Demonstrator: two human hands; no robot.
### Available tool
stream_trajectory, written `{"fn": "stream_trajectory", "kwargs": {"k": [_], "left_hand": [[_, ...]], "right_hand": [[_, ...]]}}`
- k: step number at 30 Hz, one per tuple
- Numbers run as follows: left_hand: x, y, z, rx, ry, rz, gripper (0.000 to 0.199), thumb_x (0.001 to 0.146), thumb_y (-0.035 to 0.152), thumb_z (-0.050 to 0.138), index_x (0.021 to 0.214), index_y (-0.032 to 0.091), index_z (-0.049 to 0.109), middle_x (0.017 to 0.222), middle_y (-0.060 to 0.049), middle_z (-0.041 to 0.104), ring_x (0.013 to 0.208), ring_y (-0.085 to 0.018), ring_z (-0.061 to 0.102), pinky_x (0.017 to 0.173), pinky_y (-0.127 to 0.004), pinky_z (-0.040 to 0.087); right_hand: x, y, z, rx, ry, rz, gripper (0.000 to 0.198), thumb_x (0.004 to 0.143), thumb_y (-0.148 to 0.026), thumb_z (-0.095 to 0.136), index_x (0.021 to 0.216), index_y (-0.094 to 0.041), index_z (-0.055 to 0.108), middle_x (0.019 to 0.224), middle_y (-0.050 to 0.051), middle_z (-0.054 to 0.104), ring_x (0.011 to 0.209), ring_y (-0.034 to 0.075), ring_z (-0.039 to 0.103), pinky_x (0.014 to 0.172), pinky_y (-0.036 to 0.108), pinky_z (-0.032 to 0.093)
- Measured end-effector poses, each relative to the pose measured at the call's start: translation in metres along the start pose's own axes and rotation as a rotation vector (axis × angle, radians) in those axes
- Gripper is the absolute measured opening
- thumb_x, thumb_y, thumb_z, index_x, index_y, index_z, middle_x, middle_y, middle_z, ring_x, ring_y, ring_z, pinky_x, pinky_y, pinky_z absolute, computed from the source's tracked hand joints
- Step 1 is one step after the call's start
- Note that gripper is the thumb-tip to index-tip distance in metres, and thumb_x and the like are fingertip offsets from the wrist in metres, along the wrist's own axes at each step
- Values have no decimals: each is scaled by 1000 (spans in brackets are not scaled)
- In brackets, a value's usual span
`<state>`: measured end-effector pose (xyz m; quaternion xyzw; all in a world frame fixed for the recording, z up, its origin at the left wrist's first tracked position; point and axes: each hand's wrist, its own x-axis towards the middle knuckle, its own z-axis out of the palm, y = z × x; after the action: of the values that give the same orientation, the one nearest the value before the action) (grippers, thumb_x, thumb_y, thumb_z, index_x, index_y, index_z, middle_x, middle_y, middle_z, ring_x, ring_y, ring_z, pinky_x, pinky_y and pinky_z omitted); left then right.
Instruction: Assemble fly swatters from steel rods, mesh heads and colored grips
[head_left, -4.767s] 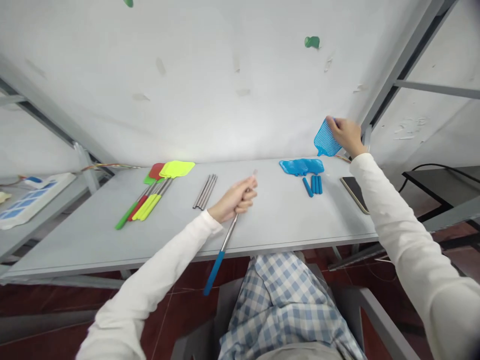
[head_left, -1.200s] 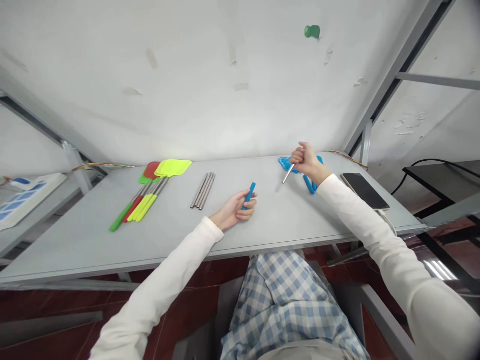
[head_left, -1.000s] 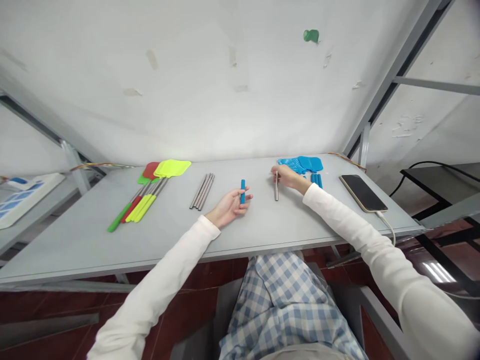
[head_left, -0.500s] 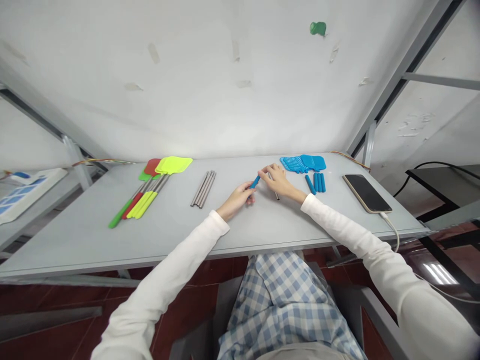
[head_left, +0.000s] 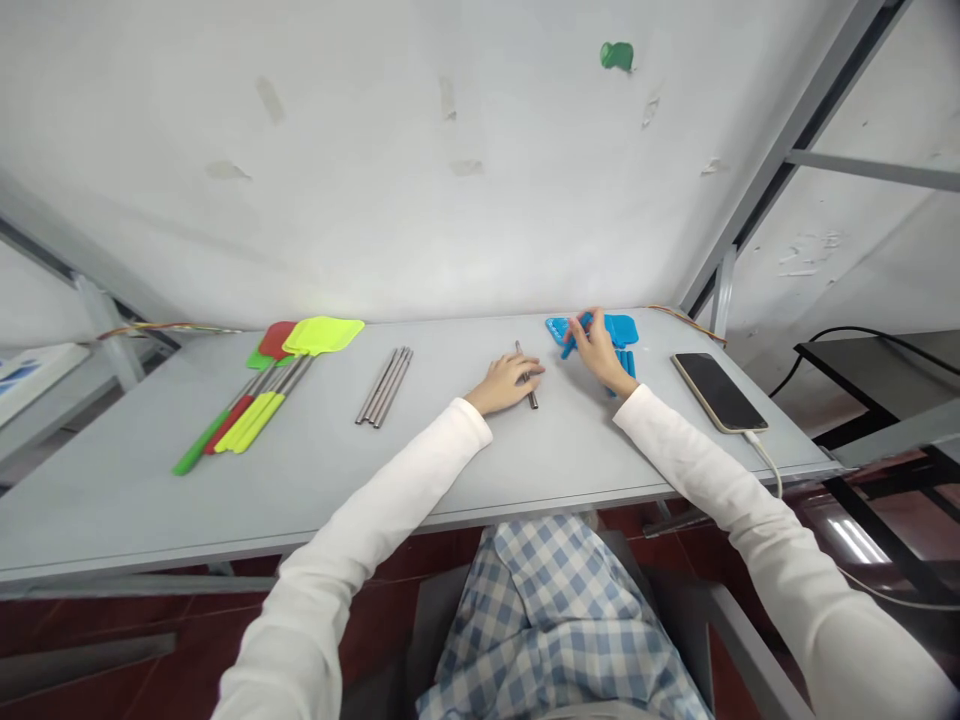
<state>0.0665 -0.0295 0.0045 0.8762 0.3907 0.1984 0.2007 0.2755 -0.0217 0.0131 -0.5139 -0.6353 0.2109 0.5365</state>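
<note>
My left hand [head_left: 511, 384] lies low over a single metal tube [head_left: 533, 400] on the table, its fingers curled round the middle; both ends of the tube stick out. Farther right, my right hand [head_left: 597, 350] is closed on a blue handle grip [head_left: 567, 349], held at a slant. Just behind it are the blue fly swatter heads [head_left: 624, 328], partly covered by the hand. More blue handle grips [head_left: 627, 366] lie side by side under the right wrist, partly hidden.
Several metal tubes [head_left: 385, 388] lie together left of my hands. At the far left are fly swatters with yellow [head_left: 326, 335], red and green heads. A phone [head_left: 720, 391] with a white cable lies at the right. A wall stands behind the table [head_left: 315, 490].
The blue handle grip has passed from my left hand to my right, which has moved right to the blue heads. My left hand has come down onto the metal tube. The view has shifted slightly.
</note>
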Motion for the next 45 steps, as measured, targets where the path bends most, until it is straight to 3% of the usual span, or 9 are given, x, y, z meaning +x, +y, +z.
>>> {"fn": "stream_trajectory", "kwargs": {"k": [4,9,15,22,32,36,38,40,45], "left_hand": [[-14,0,-8,152,14,34,27,91,35,49,110,22,64,121,-6,63,114,-23,54,100,-40,40],[-39,-11,-29,310,36,-59,22,86,37,55,75,19,61,98,-6,61,96,-22,56,89,-37,44],[-76,-44,-52,434,130,-148,20,92,35,47,96,19,58,99,-8,60,96,-23,56,90,-40,45],[-105,-73,-75,532,162,-307,22,90,18,38,102,16,57,107,-14,57,100,-25,58,88,-40,48],[-116,-78,-79,567,343,-475,30,82,15,43,108,13,59,112,-17,51,100,-29,57,91,-43,47],[-125,-103,-105,594,557,-644,30,83,19,43,108,10,58,113,-20,52,108,-33,54,92,-45,44],[-137,-122,-116,649,630,-806,34,82,19,44,112,7,53,119,-24,51,110,-36,52,92,-50,42],[-149,-138,-120,670,631,-994,39,80,20,46,115,3,50,121,-28,51,112,-40,50,91,-54,40],[-164,-147,-111,664,621,-1055,42,83,22,39,118,1,48,128,-31,47,119,-43,47,93,-57,37]], "right_hand": [[-6,5,-15,-149,-67,-39,32,92,-46,45,111,-20,43,72,2,58,67,21,57,71,39,48],[-13,8,-13,-302,-188,-224,17,91,-26,41,102,-20,52,96,10,60,92,23,57,88,40,45],[-19,15,-10,-492,-266,-285,28,86,-15,42,110,-16,57,113,15,47,106,26,51,96,42,42],[-21,24,-11,-770,-324,-276,38,80,-9,42,111,-15,62,116,17,45,102,30,46,91,48,40],[-23,19,-12,-787,-275,-245,42,76,-9,40,112,-13,60,118,20,43,104,33,44,84,46,39],[-24,16,-13,-810,-277,-230,40,76,-10,40,111,-14,61,116,20,46,104,34,44,83,48,38],[-25,16,-12,-831,-272,-222,40,76,-10,41,110,-15,61,116,20,46,104,34,44,83,49,37],[-25,15,-12,-832,-265,-224,39,77,-10,41,110,-15,62,115,20,47,103,34,44,84,50,37],[-28,12,-7,-781,-223,-222,33,85,-18,38,106,-18,63,111,17,48,101,31,45,86,50,36]]}}
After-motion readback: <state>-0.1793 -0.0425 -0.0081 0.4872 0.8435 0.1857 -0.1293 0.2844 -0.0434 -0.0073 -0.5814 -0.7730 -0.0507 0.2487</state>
